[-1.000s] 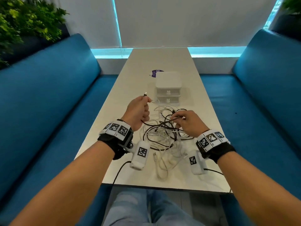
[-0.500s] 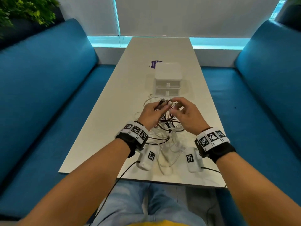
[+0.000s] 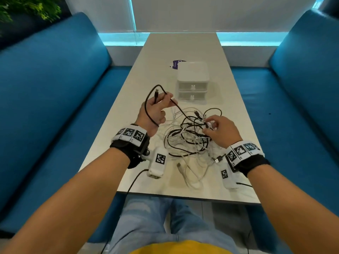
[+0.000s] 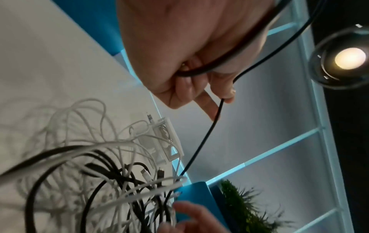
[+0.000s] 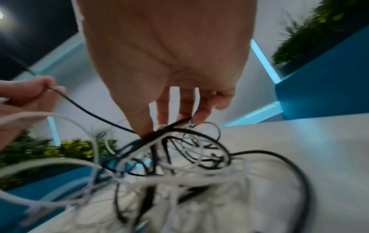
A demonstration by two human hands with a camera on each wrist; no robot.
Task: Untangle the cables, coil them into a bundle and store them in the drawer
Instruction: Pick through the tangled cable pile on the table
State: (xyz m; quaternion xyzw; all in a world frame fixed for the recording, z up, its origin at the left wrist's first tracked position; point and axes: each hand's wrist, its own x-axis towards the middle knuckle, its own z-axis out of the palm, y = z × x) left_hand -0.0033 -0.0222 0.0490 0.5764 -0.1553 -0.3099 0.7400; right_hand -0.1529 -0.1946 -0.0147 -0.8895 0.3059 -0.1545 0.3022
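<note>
While blue sofas point(image 3: 45, 99) flank the table point(image 3: 176, 48), left grip point(image 3: 154, 111) clamps black cable point(image 3: 146, 110); right grip point(image 3: 221, 130) pinches tangle point(image 3: 187, 142).

- I see the tangled heap of black and white cables point(image 3: 189, 138) filling the near middle of the long pale tabletop point(image 3: 183, 44), right up to the small white two-drawer plastic box point(image 3: 192, 81).
- My right hand point(image 3: 222, 131) sits on the heap's right side, fingers in the strands.
- My left hand point(image 3: 154, 112) is raised at the heap's left, gripping a loop of thin black cable point(image 3: 146, 109) that slants down into the heap, barring the way between my hands.
- Bare tabletop runs left of the heap and beyond the box.
- Both drawer fronts are closed; the heap lies just before them.
- Blue padded bench backs point(image 3: 45, 88) wall both long sides.
</note>
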